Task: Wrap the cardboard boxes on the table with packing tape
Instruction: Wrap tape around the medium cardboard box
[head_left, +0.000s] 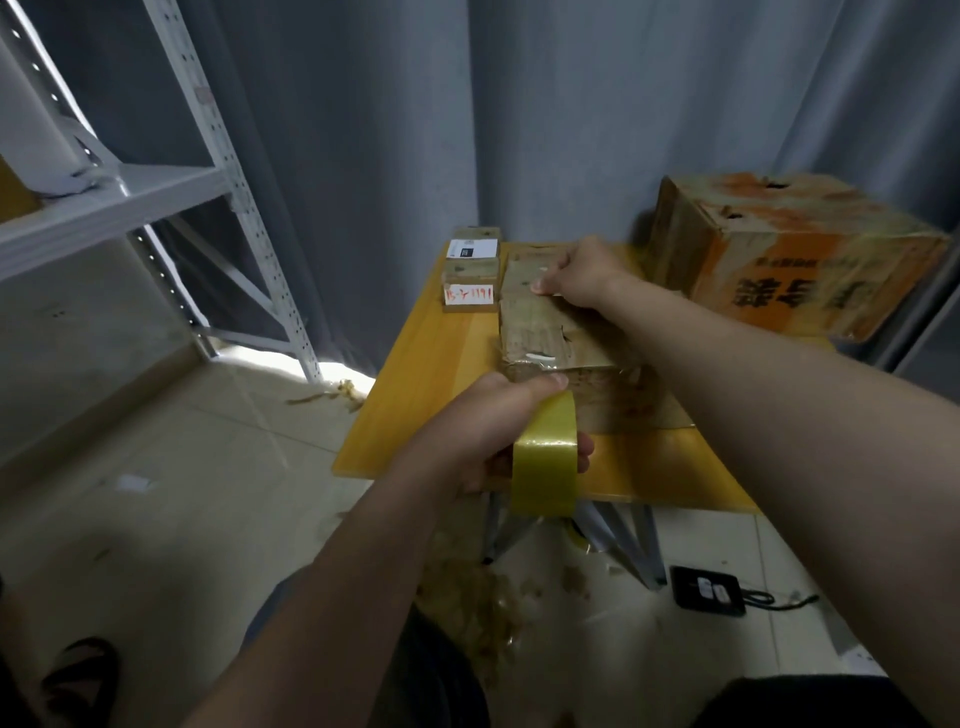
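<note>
Left hand (485, 434) gripped tape roll (545, 470), right hand (584, 275) held box (540, 332) on desk (415, 415), between small boxes (470, 288) and orange carton (789, 260).

Yellow tabletop (415, 405) gleaming smooth, glossy, wood-like. Cardboard box (545, 332) at its middle showing rough brown board under wrinkled shiny film. Tape roll (545, 467) shining, translucent plastic. Big box (779, 260) at far right corner looking scuffed. Shelving (223, 156) showing matt painted metal; curtain (389, 130) hanging as matt cloth.

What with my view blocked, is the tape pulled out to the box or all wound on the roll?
Pulled out: a strip runs from the tape roll in the left hand to the near edge of the box.
</note>
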